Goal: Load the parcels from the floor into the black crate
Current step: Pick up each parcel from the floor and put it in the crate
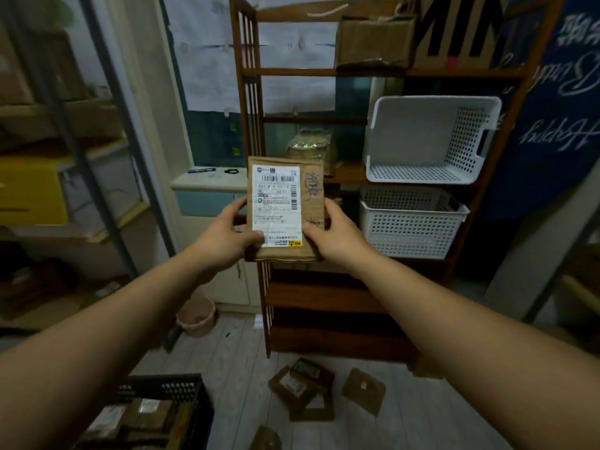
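A flat brown parcel (313, 203) with a white shipping label is held upright at chest height in front of me. My left hand (229, 237) grips its lower left edge, thumb on the label. My right hand (328, 232) grips its lower right edge, thumb on the front. On the floor at the bottom left stands the black crate (175, 389), with several brown parcels inside it. More brown parcels lie on the floor: a small pile (305, 389), one (364, 389) to its right, and one (265, 439) at the bottom edge.
A wooden shelf unit (251, 102) stands straight ahead, holding two white perforated baskets (431, 141) and cardboard boxes. A metal rack (97, 131) with boxes is on the left. A small pink bucket (196, 316) sits on the floor by the wall.
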{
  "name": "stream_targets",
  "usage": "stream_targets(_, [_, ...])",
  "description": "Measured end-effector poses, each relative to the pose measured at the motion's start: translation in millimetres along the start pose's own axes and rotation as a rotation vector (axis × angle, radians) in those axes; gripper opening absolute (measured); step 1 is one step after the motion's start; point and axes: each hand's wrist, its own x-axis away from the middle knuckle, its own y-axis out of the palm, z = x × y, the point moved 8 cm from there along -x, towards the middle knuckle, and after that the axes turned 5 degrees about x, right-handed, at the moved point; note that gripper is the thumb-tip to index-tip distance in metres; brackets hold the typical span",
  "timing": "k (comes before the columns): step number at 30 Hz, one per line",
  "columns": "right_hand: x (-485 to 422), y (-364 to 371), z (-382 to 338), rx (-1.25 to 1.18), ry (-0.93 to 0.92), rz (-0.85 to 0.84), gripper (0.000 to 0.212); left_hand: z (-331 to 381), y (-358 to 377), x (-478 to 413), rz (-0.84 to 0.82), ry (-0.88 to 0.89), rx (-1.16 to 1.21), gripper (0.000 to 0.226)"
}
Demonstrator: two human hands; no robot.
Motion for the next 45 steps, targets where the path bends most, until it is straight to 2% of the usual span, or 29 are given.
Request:
stream_targets(6, [23.7,36.2,-15.7,-0.004,-0.046,-0.020,0.045,-8.7,-32.7,29.6,-0.066,-0.041,-0.101,0.086])
stream_targets(10, [20.5,78.8,-47.4,0.005,-0.095,-0.024,0.045,-20.6,-87.6,44.4,-0.016,-0.033,-0.103,0.087])
stream_targets(13, [19.9,135.3,-73.7,0.008,-0.113,-0.046,0.049,-38.8,-145.7,58.8,0.028,-0.025,-0.174,0.086])
stream_targets(20, [30.4,296.8,-103.9,-0.005,-0.078,-0.137,0.048,-120.9,-283.3,87.3,0.061,-0.131,-0.216,0.084])
stream_targets(25, [38.2,381.2,-101.5,-0.027,0.027,-0.263,0.052,-184.6,-338.9,94.1,0.021,-0.230,-0.139,0.077])
stream_targets(30, [13.2,437.8,-97.7,-0.039,0.064,-0.322,0.045,-229.1,-375.9,71.0,0.045,-0.266,-0.138,0.076])
stream_targets(33, [-8.6,473.3,-95.7,-0.065,0.049,-0.358,0.060,-257.1,-396.5,50.0,0.061,-0.305,-0.126,0.071])
stream_targets(36, [-28.3,519.8,-96.1,-0.053,0.019,-0.473,0.101,-288.6,-423.4,29.5,0.085,-0.354,-0.114,0.060])
stream_targets(38, [-35.9,550.2,-93.6,0.014,0.010,-0.568,0.117,-307.0,-439.9,16.8,0.079,-0.398,-0.125,0.061])
stream_targets(41, [-47.2,578.2,-86.3,0.282,-0.093,-0.630,0.118,-332.0,-455.7,-3.4,0.033,-0.447,-0.106,0.054])
stream_targets(45, [-59.6,602.1,-65.3,0.395,-0.070,-0.617,0.113,-362.8,-454.8,-28.0,-0.067,-0.492,-0.073,0.055])
